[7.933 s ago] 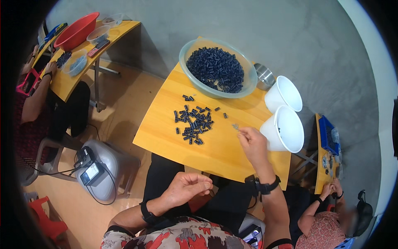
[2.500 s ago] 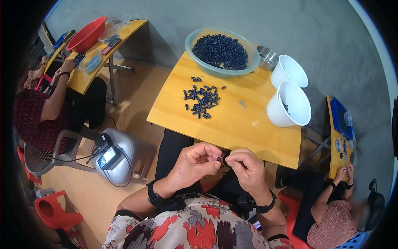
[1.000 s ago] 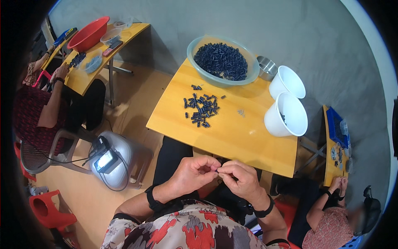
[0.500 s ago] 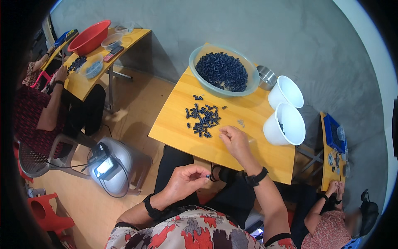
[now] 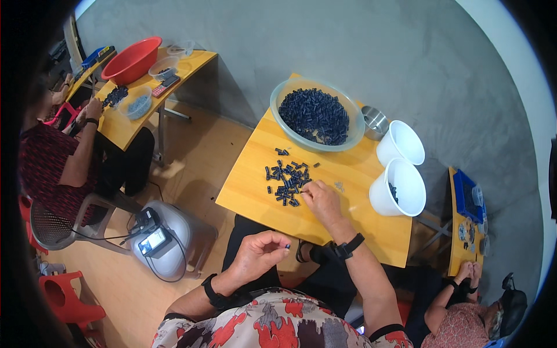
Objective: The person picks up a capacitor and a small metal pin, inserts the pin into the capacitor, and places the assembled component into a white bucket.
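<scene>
Nearest, the left hand (image 5: 259, 253) pinches one small dark piece (image 5: 287, 246) between thumb and fingertip, held off the table over the lap. Further out, the right hand (image 5: 321, 200) rests on the yellow table (image 5: 249, 191), fingertips curled at the edge of the loose pile of dark pieces (image 5: 287, 177), within easy reach; whether it grips one is unclear. Beyond sit the heaped clear bowl (image 5: 316, 116) and two white cups (image 5: 399, 185), their contents mostly hidden.
</scene>
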Available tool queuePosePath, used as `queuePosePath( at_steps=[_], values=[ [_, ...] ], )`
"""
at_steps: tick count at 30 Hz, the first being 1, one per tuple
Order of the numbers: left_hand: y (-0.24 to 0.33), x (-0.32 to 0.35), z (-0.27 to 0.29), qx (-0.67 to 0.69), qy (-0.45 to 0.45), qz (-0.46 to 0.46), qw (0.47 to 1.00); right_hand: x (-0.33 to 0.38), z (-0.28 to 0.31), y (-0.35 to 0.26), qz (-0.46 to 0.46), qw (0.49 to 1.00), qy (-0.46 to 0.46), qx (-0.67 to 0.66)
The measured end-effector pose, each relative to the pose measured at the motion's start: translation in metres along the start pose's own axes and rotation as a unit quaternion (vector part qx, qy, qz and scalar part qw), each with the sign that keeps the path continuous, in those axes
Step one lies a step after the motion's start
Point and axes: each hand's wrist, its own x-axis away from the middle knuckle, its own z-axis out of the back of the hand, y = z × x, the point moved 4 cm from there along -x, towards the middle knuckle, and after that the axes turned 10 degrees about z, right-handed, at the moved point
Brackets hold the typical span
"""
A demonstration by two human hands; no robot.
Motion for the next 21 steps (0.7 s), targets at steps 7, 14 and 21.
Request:
queuePosePath(
  at_steps=[7,14,21],
  values=[
    [0.004,-0.007,0.000,0.011,0.011,-0.008,1.000,0.018,-0.001,0.003,0.012,1.000,0.006,-0.008],
    [0.019,-0.017,-0.009,0.054,-0.012,0.016,0.998,0.054,0.032,-0.012,-0.210,0.893,0.101,-0.385],
    [0.037,-0.018,-0.026,0.054,-0.048,-0.011,0.997,0.057,0.082,-0.075,-0.173,0.793,0.086,-0.578]
  ],
)
